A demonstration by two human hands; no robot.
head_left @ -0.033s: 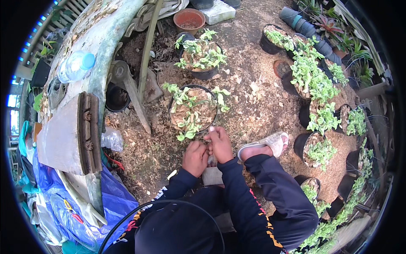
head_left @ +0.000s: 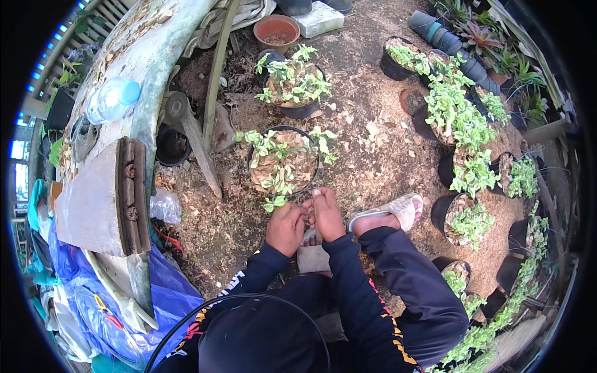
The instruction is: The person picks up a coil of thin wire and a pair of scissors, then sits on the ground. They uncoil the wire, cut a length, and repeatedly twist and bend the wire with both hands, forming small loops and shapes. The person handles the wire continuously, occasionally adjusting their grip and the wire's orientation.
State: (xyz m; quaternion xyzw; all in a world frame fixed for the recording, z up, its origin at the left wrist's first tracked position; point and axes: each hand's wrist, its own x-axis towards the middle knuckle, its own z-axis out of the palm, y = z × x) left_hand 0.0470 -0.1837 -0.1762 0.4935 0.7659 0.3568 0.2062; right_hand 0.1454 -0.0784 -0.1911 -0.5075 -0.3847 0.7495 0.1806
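My left hand (head_left: pixel 286 229) and my right hand (head_left: pixel 326 214) meet just in front of a black pot (head_left: pixel 317 158). Both have curled fingers, the fingertips close together. Whatever they may hold is too small or hidden to make out. In the pot, a leafy green plant (head_left: pixel 264 144) with pale-edged leaves grows from a bed of dry brown leaf pieces (head_left: pixel 292 165). One low sprig (head_left: pixel 275 202) hangs over the near rim, right beside my left fingers. Below my hands one sandalled foot (head_left: pixel 313 256) shows in part.
A second potted plant (head_left: pixel 298 84) stands beyond, with a terracotta pot (head_left: pixel 276 32) behind it. Many-leaved pots (head_left: pixel 457 217) line the right side. My other sandal (head_left: pixel 401 211) rests at right. A leaning wooden stick (head_left: pixel 217 74), a bottle (head_left: pixel 114 99) and blue plastic sheeting (head_left: pixel 177 298) are at left.
My left hand has shifted slightly away from me, toward the pot's near rim. My right hand has moved a little to the right. A small pale piece near my left sleeve is no longer visible.
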